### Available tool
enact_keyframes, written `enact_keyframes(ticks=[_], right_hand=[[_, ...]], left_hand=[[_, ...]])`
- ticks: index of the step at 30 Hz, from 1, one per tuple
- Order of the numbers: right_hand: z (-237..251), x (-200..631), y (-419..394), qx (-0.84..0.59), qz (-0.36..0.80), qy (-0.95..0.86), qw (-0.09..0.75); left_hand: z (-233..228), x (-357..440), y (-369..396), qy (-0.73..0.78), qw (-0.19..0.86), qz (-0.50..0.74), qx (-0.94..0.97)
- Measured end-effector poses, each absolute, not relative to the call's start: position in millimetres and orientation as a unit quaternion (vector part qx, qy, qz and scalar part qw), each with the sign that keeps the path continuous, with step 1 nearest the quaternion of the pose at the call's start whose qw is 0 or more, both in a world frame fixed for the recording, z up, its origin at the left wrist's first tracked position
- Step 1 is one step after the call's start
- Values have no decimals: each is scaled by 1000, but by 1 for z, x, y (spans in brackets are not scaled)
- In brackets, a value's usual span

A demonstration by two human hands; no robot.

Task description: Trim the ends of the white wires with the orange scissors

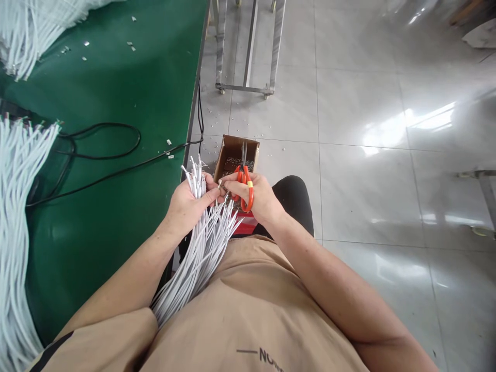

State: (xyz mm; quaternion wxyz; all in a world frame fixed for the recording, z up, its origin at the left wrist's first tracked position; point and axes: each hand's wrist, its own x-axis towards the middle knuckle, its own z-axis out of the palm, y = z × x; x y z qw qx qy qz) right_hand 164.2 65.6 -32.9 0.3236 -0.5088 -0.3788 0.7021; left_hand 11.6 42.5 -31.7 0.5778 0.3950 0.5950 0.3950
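Observation:
My left hand (189,204) is closed round several white cables (196,268), part of a thick bundle that runs down along my lap. Their stripped ends stick up past its fingers. Red-handled scissors (245,188) sit in my right hand (258,196), the dark blades pointing away from me. The thumb and fingertips of both hands meet at one cable end, with a small pale piece between them too small to make out. Beneath the hands stands an open cardboard box (236,147) with small scraps inside.
On the left is a green table (116,206) with a black cord (127,166), white scraps and two more bundles of white cables (15,232). A metal frame on casters (248,57) stands ahead on the tiled floor (360,201), near scattered bits.

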Motion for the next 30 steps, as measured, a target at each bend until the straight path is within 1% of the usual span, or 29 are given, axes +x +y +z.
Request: enact_keyframes(ticks=[3,7,12,15,19,26,28,30], right_hand=[[-36,169,64,-499,711,-362,338],[-34,168,63,-509,705,-355,342],[-30,167,68,-433,741,-379,344],[-32,168,69,-419,744,-390,345],[-35,166,66,-462,724,-387,336],[-42,155,54,-531,664,-382,362],[-47,152,52,-540,644,-392,374],[-53,149,50,-554,626,-397,380]], left_hand=[[-32,13,42,580,595,404,383],[-32,12,42,581,583,408,395],[-31,11,43,587,579,394,406],[-31,12,43,588,580,390,407],[-32,11,42,600,567,383,414],[-34,12,40,663,467,370,453],[-33,13,40,660,471,377,448],[-31,14,40,639,501,393,430]])
